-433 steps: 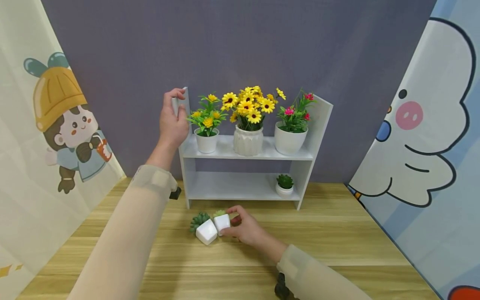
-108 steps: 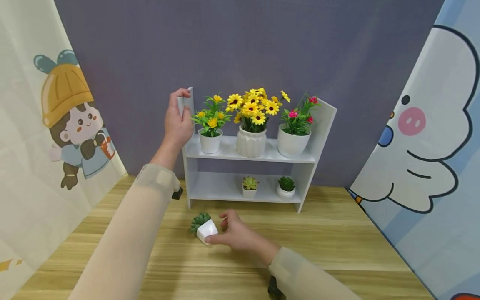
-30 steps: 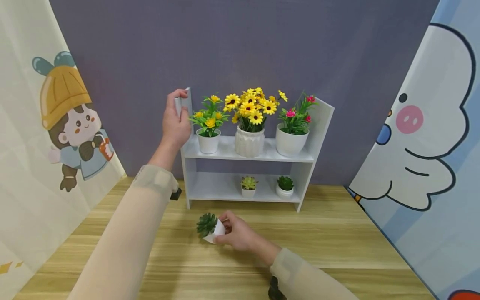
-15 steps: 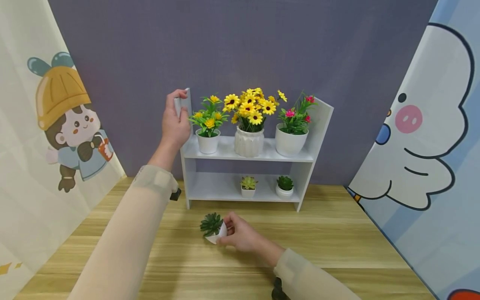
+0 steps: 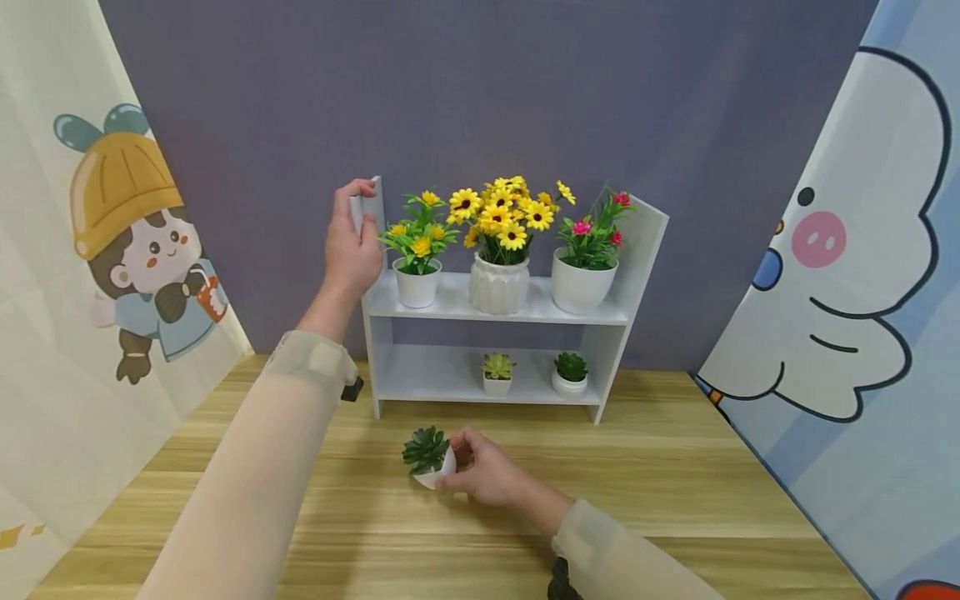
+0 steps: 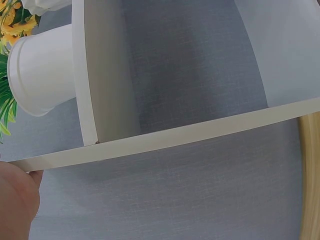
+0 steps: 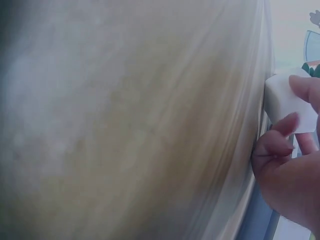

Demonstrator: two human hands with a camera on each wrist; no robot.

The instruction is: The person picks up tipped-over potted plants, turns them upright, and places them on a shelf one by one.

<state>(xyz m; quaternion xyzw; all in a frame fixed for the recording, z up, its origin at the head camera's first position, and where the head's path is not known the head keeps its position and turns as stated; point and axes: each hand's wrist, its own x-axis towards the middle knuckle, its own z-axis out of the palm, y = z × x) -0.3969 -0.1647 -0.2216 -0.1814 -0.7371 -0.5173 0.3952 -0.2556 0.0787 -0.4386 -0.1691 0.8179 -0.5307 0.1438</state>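
Observation:
My left hand (image 5: 352,250) grips the upper left side panel of a white two-tier shelf (image 5: 498,315); the left wrist view shows part of this hand (image 6: 17,200) at the panel's edge. Low over the table in front of the shelf, my right hand (image 5: 487,468) pinches the white pot of a dark green potted succulent (image 5: 426,450) between thumb and fingers. The plant tilts to the left, its leaves away from the palm. In the right wrist view the pot (image 7: 287,102) sits between thumb and fingers, and its leaves are mostly cut off by the frame's edge.
On the upper tier stand potted yellow flowers (image 5: 417,287), a vase of yellow daisies (image 5: 498,283) and potted pink flowers (image 5: 583,279). The lower tier holds a light green succulent (image 5: 497,383) and a dark green one (image 5: 570,383). Beneath is a wooden table (image 5: 675,500).
Earlier, the light green succulent moved from the table to the lower tier. My right hand then took hold of the dark succulent lying there and has turned it more upright, slightly rightward. Left hand stays.

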